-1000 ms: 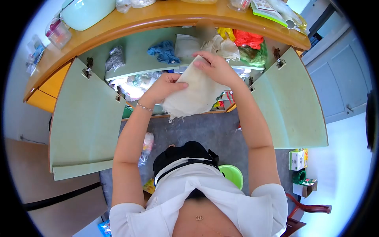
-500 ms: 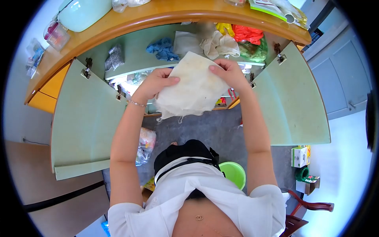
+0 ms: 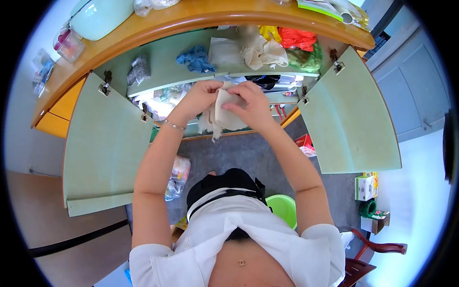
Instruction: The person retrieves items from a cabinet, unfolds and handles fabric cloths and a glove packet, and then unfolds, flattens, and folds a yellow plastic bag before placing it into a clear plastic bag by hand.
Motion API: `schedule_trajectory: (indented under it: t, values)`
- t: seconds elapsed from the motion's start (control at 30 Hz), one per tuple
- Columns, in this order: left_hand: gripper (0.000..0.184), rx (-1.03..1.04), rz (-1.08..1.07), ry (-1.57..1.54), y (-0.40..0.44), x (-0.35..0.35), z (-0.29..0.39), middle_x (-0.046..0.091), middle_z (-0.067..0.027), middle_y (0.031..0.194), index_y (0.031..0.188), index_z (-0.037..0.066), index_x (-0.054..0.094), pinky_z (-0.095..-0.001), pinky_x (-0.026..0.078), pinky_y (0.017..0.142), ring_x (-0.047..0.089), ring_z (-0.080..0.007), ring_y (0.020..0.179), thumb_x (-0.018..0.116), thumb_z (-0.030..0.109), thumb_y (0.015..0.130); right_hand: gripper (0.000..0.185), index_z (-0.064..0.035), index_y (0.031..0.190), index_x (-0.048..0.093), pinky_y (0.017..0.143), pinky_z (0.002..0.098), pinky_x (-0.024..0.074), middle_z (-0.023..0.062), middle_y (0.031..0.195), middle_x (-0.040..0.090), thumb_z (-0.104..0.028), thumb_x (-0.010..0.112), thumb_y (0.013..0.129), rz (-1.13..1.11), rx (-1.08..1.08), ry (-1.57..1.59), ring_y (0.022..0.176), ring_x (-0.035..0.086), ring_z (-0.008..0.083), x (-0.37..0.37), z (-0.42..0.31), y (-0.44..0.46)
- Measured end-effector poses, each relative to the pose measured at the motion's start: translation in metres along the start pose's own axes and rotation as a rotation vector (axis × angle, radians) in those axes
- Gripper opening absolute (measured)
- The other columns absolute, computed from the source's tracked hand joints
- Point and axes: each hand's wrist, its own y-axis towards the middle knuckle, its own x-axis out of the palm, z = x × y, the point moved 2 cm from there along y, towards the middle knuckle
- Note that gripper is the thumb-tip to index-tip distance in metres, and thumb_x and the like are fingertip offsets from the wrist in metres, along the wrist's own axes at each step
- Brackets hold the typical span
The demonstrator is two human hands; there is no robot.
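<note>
Beyond a green basin (image 3: 284, 210), gripping a white cloth (image 3: 229, 122) between the fingers of the left hand (image 3: 200, 98) and right hand (image 3: 253, 106), before the open cabinet (image 3: 105, 158); doubled over already, seemingly only partly, with the frayed edge (image 3: 216, 130) hanging loose, not yet even; farther back on the shelf (image 3: 165, 57), crumpled: a blue cloth (image 3: 196, 59) at left, a cream cloth (image 3: 266, 53) at right

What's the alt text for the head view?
A person's left hand and right hand hold a folded off-white cloth with frayed edges before an open cabinet. A blue cloth and crumpled red plastic lie on its upper shelf.
</note>
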Motion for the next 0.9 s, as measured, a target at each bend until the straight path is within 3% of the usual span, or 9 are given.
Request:
schedule_trajectory:
  t: [0.07, 0.17, 0.27, 0.37, 0.47, 0.6, 0.7, 0.83, 0.9]
  values:
    - [0.027, 0.045, -0.075, 0.053, -0.002, 0.001, 0.001, 0.060, -0.0043, 0.089, 0.102, 0.000, 0.056, -0.0224, 0.046, 0.067, 0.057, -0.0097, 0.076, 0.056, 0.013, 0.079, 0.026, -0.0067, 0.076, 0.055, 0.063, 0.0333, 0.0418, 0.0072, 0.079, 0.052, -0.014, 0.072, 0.058, 0.032, -0.071, 0.049, 0.073, 0.052, 0.0268, 0.003, 0.003, 0.000]
    - [0.026, 0.033, -0.053, -0.394, -0.010, 0.005, -0.003, 0.060, -0.0046, 0.090, 0.101, 0.002, 0.056, -0.0228, 0.046, 0.066, 0.057, -0.0100, 0.076, 0.058, 0.013, 0.078, 0.025, -0.0056, 0.073, 0.051, 0.063, 0.0308, 0.0413, 0.0072, 0.078, 0.052, -0.012, 0.071, 0.060, 0.078, -0.048, 0.157, 0.071, 0.051, 0.0254, -0.001, 0.003, -0.001]
    - [0.022, 0.004, 0.276, -0.363, -0.003, 0.003, -0.016, 0.060, -0.0052, 0.091, 0.100, 0.002, 0.056, -0.0236, 0.047, 0.068, 0.057, -0.0109, 0.078, 0.056, 0.011, 0.080, 0.025, -0.0052, 0.076, 0.047, 0.061, 0.0270, 0.0402, 0.0064, 0.076, 0.050, -0.011, 0.069, 0.065, -0.049, 0.025, 0.270, 0.069, 0.050, 0.0193, -0.001, 0.010, -0.007]
    - [0.023, 0.157, 0.280, -0.474, -0.001, -0.015, -0.020, 0.060, -0.0049, 0.090, 0.102, 0.001, 0.054, -0.0241, 0.048, 0.067, 0.058, -0.0110, 0.076, 0.055, 0.009, 0.080, 0.024, -0.0061, 0.080, 0.044, 0.059, 0.0237, 0.0396, 0.0026, 0.073, 0.050, -0.009, 0.066, 0.070, -0.100, 0.401, 0.375, 0.067, 0.047, 0.0120, -0.017, 0.039, -0.021]
    - [0.023, 0.214, 0.247, -0.369, -0.008, -0.030, -0.017, 0.060, -0.0053, 0.093, 0.103, 0.001, 0.054, -0.0250, 0.048, 0.071, 0.058, -0.0112, 0.080, 0.054, 0.006, 0.080, 0.021, -0.0079, 0.088, 0.047, 0.061, 0.0226, 0.0421, -0.0001, 0.077, 0.053, -0.006, 0.062, 0.074, -0.048, 0.435, 0.666, 0.070, 0.049, 0.0084, -0.045, 0.050, -0.021]
    - [0.031, 0.288, 0.180, -0.215, -0.013, -0.033, -0.006, 0.059, -0.0052, 0.096, 0.109, 0.002, 0.050, -0.0254, 0.047, 0.074, 0.057, -0.0112, 0.084, 0.055, 0.000, 0.078, 0.025, -0.0070, 0.100, 0.052, 0.070, 0.0234, 0.0449, 0.0026, 0.090, 0.058, -0.007, 0.060, 0.077, -0.081, 0.574, 0.788, 0.079, 0.055, 0.0097, -0.074, 0.044, -0.022]
    - [0.038, 0.294, 0.148, -0.167, -0.014, -0.027, -0.002, 0.059, -0.0058, 0.100, 0.113, 0.002, 0.047, -0.0260, 0.047, 0.076, 0.057, -0.0118, 0.085, 0.055, -0.003, 0.076, 0.022, -0.0054, 0.099, 0.053, 0.070, 0.0234, 0.0449, 0.0025, 0.090, 0.059, -0.013, 0.059, 0.079, 0.074, 0.656, 1.013, 0.079, 0.055, 0.0100, -0.065, 0.041, -0.023]
    - [0.038, 0.231, 0.056, -0.168, -0.009, -0.014, -0.006, 0.057, -0.0037, 0.101, 0.115, 0.001, 0.046, -0.0232, 0.045, 0.076, 0.055, -0.0084, 0.087, 0.052, -0.004, 0.077, 0.022, -0.0060, 0.104, 0.051, 0.070, 0.0247, 0.0462, 0.0023, 0.090, 0.058, -0.016, 0.051, 0.085, 0.073, 0.691, 1.201, 0.080, 0.056, 0.0104, -0.049, 0.030, -0.019]
    - [0.038, 0.189, 0.051, -0.169, -0.006, -0.007, -0.013, 0.057, -0.0024, 0.101, 0.116, 0.001, 0.045, -0.0220, 0.045, 0.076, 0.054, -0.0071, 0.087, 0.051, -0.004, 0.078, 0.022, -0.0062, 0.106, 0.050, 0.069, 0.0244, 0.0469, 0.0026, 0.088, 0.058, -0.016, 0.047, 0.087, 0.048, 0.570, 1.391, 0.078, 0.056, 0.0106, -0.037, 0.033, -0.017]
